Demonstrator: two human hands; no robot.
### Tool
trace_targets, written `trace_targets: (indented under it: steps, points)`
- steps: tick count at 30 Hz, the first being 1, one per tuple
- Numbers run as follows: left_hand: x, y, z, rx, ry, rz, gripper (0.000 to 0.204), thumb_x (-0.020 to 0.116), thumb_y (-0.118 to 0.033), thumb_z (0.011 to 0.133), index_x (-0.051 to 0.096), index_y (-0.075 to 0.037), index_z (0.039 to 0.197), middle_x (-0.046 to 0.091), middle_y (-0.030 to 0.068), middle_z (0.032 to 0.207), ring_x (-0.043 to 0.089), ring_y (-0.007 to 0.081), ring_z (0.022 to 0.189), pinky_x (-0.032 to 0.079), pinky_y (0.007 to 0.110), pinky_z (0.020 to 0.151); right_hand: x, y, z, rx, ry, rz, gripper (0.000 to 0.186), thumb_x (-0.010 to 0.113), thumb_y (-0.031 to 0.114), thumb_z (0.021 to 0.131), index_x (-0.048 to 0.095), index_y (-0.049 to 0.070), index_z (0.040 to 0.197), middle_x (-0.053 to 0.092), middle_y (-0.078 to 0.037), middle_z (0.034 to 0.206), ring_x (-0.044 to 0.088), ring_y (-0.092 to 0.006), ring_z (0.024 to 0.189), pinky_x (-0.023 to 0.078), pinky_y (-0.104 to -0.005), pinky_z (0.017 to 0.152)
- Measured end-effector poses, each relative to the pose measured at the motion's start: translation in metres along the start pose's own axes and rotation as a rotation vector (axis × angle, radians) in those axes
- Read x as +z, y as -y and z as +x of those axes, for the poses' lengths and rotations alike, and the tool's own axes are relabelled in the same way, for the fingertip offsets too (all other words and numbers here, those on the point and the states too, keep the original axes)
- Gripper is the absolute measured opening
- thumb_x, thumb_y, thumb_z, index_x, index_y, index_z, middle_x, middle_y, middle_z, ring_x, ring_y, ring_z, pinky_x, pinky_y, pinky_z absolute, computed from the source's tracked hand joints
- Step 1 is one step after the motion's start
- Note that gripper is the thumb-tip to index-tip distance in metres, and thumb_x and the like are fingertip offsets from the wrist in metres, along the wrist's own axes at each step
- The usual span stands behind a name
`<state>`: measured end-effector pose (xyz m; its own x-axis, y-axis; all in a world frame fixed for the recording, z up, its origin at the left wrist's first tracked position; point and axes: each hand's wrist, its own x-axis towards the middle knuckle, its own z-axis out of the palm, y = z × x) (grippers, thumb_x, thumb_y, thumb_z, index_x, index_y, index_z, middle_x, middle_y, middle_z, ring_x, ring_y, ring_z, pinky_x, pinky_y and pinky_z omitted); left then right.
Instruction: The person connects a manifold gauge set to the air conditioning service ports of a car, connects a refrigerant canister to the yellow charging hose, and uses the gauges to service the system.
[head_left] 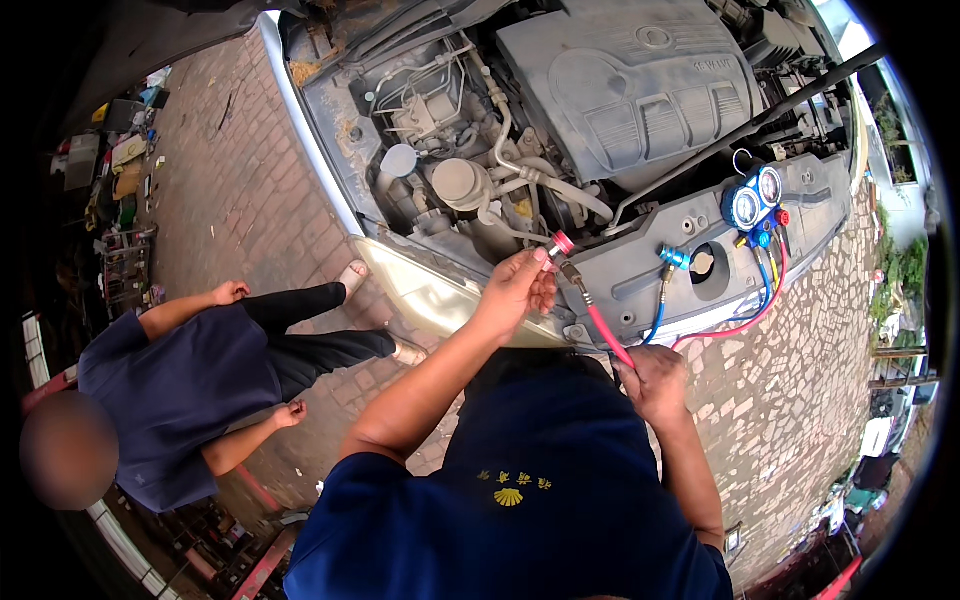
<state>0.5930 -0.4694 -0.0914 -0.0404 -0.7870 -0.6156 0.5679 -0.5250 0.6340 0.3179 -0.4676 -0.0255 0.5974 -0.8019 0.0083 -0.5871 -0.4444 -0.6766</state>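
A person in a dark blue shirt leans over the open engine bay [560, 130] of a car parked on a brick-paved yard [240, 200], both bare hands on a red hose [600, 330]. The left hand [515, 290], reaching up toward 12 o'clock from the person's chest, has its fingers [535, 265] pinched around the red coupler [563, 244] at the hose's upper end, just at the front edge of the bay. The right hand [655, 380], lower and toward 4 o'clock of the left, is clenched around the same red hose where it bends down in front of the grey front panel [690, 245].

From there the red hose loops along the panel's lower edge and rises to a manifold gauge set [755, 205], with two round dials on a blue body, hanging at 2 o'clock of the hands on the panel. A blue hose [660, 310] drops from a blue coupler [675, 257] lying on the panel, just at 3 o'clock of the red coupler, and also runs to the gauges. A thin bonnet prop rod [740, 130] slants across the bay above the gauges, over a grey plastic engine cover [630, 80]. Pale hoses and a round reservoir cap [455, 180] sit at 11 o'clock of the left hand.

At 9 o'clock, well apart from the car's nose, a second person [190, 390] in a dark blue shirt and black trousers stands on the bricks with loosely curled hands. Cluttered tools and boxes [120, 160] line the yard's far edge at 10 o'clock.
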Motion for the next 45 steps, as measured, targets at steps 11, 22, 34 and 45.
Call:
trace_targets:
  steps: [11, 22, 34, 45]
  points:
    - [0.007, 0.023, -0.006, -0.085, 0.173, -0.381, 0.044, 0.041, -0.050, 0.112, 0.062, -0.012, 0.102, 0.063, 0.0025, 0.081, 0.060, 0.0179, 0.073, 0.045, 0.032, 0.065, -0.008, -0.004, -0.028, -0.090, -0.014, 0.025, 0.023, 0.080, 0.021, 0.088, 0.063, 0.005, 0.083, 0.062, -0.012, 0.071, 0.063, -0.0357, 0.064, 0.049, -0.0466, 0.060]
    - [0.054, 0.044, -0.103, 0.352, -0.201, -0.212, 0.040, 0.048, -0.047, 0.112, 0.056, -0.010, 0.102, 0.055, 0.0018, 0.074, 0.055, 0.0152, 0.065, 0.045, 0.029, 0.060, 0.003, -0.010, -0.071, -0.084, 0.110, 0.298, 0.024, 0.077, 0.027, 0.091, 0.066, 0.005, 0.092, 0.063, -0.011, 0.074, 0.063, -0.0309, 0.066, 0.050, -0.0427, 0.062]
    - [0.044, 0.017, -0.111, 0.761, -0.159, 0.979, 0.028, 0.067, -0.027, 0.101, 0.059, 0.000, 0.104, 0.065, 0.0156, 0.081, 0.065, 0.0313, 0.069, 0.052, 0.042, 0.063, 0.026, 0.072, 0.004, 0.384, 0.071, 0.800, 0.038, 0.054, 0.036, 0.111, 0.067, 0.000, 0.109, 0.062, -0.007, 0.076, 0.059, -0.0187, 0.066, 0.049, -0.0370, 0.061]
    - [-0.039, -0.034, -0.075, -0.365, 0.430, -0.162, 0.065, 0.037, -0.066, 0.109, 0.057, -0.011, 0.082, 0.046, -0.0035, 0.062, 0.048, 0.0096, 0.057, 0.039, 0.028, 0.053, 0.067, 0.091, 0.064, 0.248, -0.049, 0.431, 0.032, 0.057, 0.032, 0.108, 0.065, 0.001, 0.101, 0.064, -0.025, 0.079, 0.065, -0.0464, 0.073, 0.051, -0.0461, 0.065]
